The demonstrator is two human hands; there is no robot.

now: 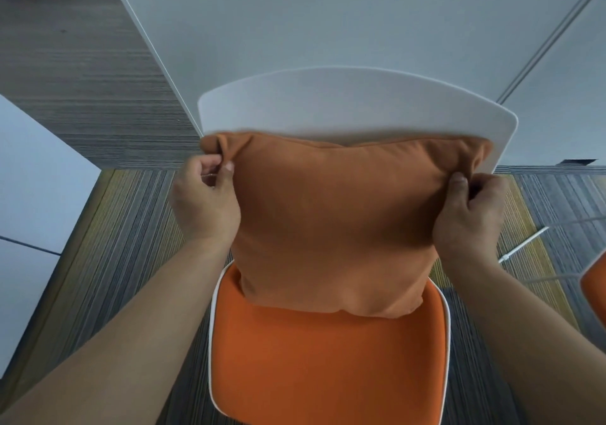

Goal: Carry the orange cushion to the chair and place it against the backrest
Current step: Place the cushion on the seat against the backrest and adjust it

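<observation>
Looking close to done: the orange cushion [334, 224] is at the chair, standing upright between the two hands, its bottom edge resting on the orange seat [328, 369] and its top edge up by the white backrest [357, 103]. Carry part looks finished. What's left, as I read it: settle the cushion fully back, then let go. Can't tell whether its rear face is pressed flat on the backrest or leaning just short of it; the cushion hides that contact.

Left hand [205, 198]: pinched on the cushion's upper left corner, thumb on the front face, fingers curled behind, fabric bunched in the grip. Forearm comes in low from the lower left, wrist roughly straight.

Right hand [467, 210]: same deal on the upper right corner, thumb on the front, fingers wrapped round the edge. Forearm enters from the lower right.

Both hands sit level with each other, just below the backrest's top rim, well above the seat. Cushion hangs straight between them, no obvious tilt.

Grey wall panel [328, 14] beyond the hands, striped carpet [114, 260] underneath.
</observation>
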